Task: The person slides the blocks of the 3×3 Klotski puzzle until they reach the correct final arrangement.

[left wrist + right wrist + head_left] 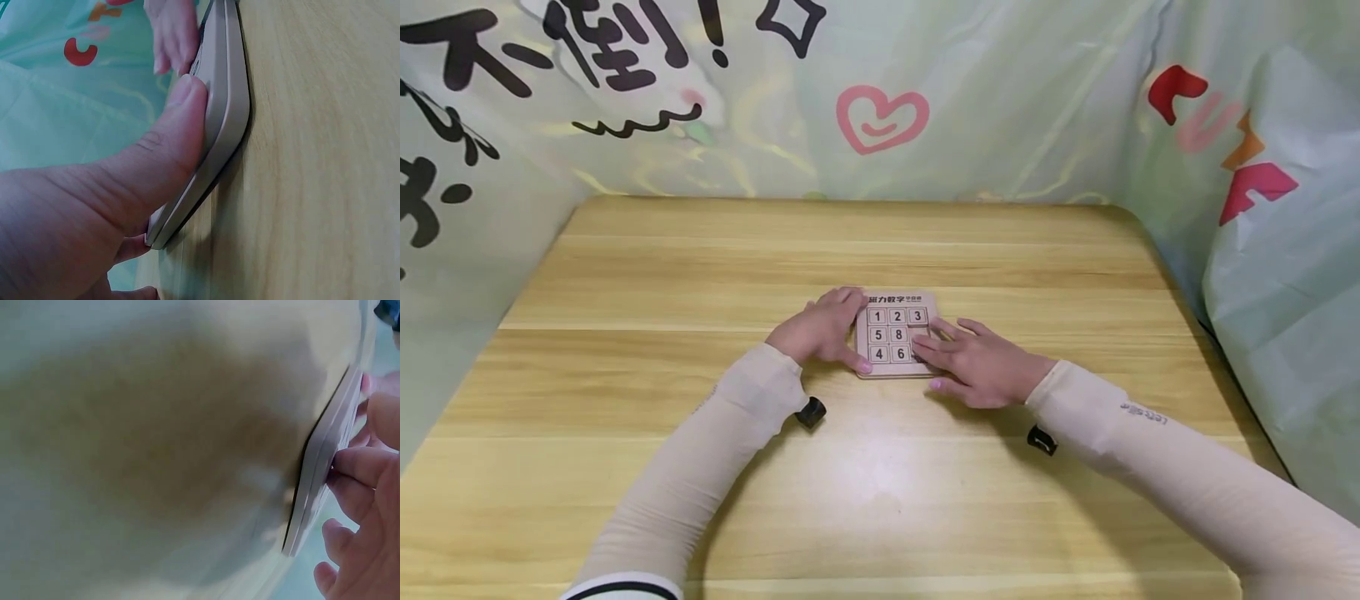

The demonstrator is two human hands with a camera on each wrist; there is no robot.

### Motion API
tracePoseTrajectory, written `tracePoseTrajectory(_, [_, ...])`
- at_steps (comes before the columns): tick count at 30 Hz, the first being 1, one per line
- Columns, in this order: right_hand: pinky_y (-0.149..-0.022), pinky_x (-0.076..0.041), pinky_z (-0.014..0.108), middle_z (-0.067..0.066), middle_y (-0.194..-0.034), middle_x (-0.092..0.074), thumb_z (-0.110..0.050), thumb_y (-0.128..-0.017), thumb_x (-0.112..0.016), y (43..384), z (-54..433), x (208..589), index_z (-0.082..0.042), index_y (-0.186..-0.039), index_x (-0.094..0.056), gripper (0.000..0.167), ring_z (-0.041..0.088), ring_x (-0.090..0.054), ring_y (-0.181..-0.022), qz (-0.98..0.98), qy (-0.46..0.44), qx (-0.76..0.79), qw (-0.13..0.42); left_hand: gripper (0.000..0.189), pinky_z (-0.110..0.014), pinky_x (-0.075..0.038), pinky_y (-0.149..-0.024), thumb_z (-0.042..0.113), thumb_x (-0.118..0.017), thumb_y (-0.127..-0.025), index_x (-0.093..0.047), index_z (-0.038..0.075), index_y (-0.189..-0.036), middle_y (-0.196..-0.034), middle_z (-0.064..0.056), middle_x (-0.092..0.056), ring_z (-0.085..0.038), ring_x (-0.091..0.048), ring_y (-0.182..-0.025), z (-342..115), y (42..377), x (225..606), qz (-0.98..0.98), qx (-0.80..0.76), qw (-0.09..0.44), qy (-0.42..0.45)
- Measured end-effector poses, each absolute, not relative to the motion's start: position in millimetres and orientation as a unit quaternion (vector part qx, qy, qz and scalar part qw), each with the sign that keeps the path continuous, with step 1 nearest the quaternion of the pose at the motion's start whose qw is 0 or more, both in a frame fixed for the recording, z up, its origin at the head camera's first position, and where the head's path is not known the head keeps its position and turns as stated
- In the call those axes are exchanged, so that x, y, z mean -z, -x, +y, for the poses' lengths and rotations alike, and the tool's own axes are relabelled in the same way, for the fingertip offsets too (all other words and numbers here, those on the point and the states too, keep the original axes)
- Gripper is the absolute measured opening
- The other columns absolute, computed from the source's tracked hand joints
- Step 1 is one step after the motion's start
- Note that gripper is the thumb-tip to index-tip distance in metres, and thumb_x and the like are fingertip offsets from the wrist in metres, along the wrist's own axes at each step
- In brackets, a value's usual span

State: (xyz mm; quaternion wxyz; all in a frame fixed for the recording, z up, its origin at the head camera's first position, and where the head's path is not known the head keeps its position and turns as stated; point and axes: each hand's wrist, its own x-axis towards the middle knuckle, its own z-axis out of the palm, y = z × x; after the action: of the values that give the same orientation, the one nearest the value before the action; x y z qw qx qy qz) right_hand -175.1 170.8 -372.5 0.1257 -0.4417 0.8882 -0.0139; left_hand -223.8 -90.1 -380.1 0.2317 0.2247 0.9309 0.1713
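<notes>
A pinkish sliding number puzzle (pixel 891 372) lies flat on the wooden table, its title printed along the far edge. Tiles 1, 2, 3 form the far row, 5 and 8 the middle row, 4 and 6 the near row; fingers partly cover the right column. My left hand (pixel 822 330) grips the puzzle's left side, the thumb (pixel 184 109) on its near corner and the other fingers at the far corner. Over the right side reaches my right hand (pixel 985 365), with fingertips touching the tile area and its thumb off the board. Side-on, the right wrist view shows the puzzle's edge (pixel 312 469).
The wooden table (pixel 880 500) extends around the puzzle on all sides. A printed cloth (pixel 1015 108) hangs behind it and along its sides. Small black devices (pixel 811 413) sit at both wrists, close to the tabletop.
</notes>
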Motion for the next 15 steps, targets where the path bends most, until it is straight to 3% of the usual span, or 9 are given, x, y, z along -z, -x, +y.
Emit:
tracePoseTrajectory(6, [-0.113, -0.02, 0.058, 0.009, -0.151, -0.039, -0.041, -0.102, -0.044, 186, 167, 374, -0.007, -0.148, -0.041, 0.057, 0.037, -0.021, -0.143, 0.896, 0.427, -0.001, 0.121, 0.114, -0.062, -0.014, -0.113, 0.051, -0.084, -0.067, -0.023, 0.005, -0.152, -0.16, -0.014, -0.015, -0.033, -0.012, -0.146, -87, 223, 381, 0.929, -0.17, 0.236, -0.23])
tracePoseTrajectory(15, [-0.115, -0.017, 0.057, 0.008, -0.15, -0.04, -0.043, -0.101, -0.043, 169, 156, 372, -0.006, -0.147, -0.041, 0.059, 0.034, -0.021, -0.144, 0.875, 0.466, 0.013, 0.13, 0.115, -0.062, -0.012, -0.113, 0.051, -0.084, -0.067, -0.023, 0.007, -0.153, -0.16, -0.013, -0.014, -0.034, -0.011, -0.146, -89, 224, 380, 0.931, -0.166, 0.237, -0.221])
